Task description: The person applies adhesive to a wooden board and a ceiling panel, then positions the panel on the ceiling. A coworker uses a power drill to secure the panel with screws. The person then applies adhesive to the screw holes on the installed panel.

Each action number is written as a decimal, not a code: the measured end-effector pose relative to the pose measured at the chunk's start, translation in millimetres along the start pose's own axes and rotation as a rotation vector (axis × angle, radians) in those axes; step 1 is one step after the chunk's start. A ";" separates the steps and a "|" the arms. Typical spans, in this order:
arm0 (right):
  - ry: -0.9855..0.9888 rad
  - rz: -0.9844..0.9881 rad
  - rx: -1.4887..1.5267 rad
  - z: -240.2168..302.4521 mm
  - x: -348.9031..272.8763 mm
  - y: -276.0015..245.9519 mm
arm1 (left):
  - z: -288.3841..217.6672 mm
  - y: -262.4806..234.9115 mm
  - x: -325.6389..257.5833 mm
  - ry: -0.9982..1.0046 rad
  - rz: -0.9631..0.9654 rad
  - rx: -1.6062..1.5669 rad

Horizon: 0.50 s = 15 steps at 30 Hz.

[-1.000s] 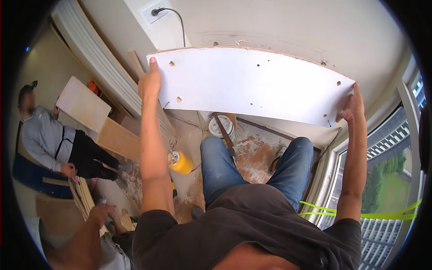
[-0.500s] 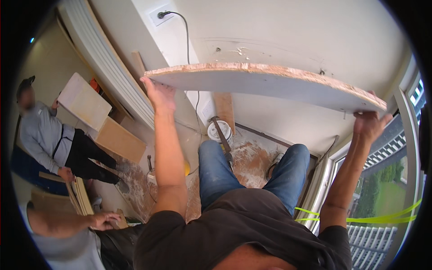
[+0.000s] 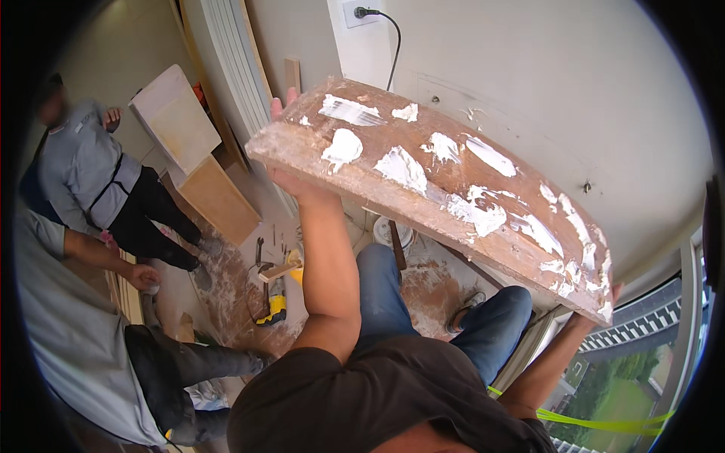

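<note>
I hold a long board (image 3: 453, 192) up in front of me at chest height, its brown back face turned toward me and dotted with several blobs of white adhesive. My left hand (image 3: 281, 113) grips the board's left end, fingers showing over its top edge. My right hand (image 3: 613, 296) supports the lower right end from underneath and is mostly hidden by the board. The board tilts down to the right, in front of a pale wall (image 3: 544, 83) with a socket and black cable (image 3: 362, 12).
Two other people stand at the left: one in a grey top and black trousers (image 3: 98, 181), one nearer in a light grey shirt (image 3: 60, 325). Panels (image 3: 177, 121) lean by the wall. A yellow power tool (image 3: 273, 306) and a white bucket (image 3: 385, 230) sit on the dusty floor. Window (image 3: 642, 355) at right.
The board has tipped from showing its white face to showing its adhesive-covered back, and it has come closer and lower toward me. Both hands stay on its ends.
</note>
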State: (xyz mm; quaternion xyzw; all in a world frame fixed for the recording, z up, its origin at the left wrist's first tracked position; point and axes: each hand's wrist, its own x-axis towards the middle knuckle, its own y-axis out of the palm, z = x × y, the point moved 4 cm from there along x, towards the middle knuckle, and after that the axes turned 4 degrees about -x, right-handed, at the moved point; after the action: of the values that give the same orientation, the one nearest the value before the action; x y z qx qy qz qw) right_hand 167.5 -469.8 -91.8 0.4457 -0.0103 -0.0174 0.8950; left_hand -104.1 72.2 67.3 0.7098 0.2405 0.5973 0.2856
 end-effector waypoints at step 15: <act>0.283 0.527 0.256 -149.0 34.8 -74.5 | 82.7 -61.3 -5.7 -0.417 -0.355 -0.051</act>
State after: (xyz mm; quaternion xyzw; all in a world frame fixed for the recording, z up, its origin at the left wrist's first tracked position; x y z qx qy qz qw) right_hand 205.6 -397.3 -241.0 0.5347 -0.0028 0.2787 0.7978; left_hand -23.6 102.7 10.6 0.7567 0.2820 0.3848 0.4469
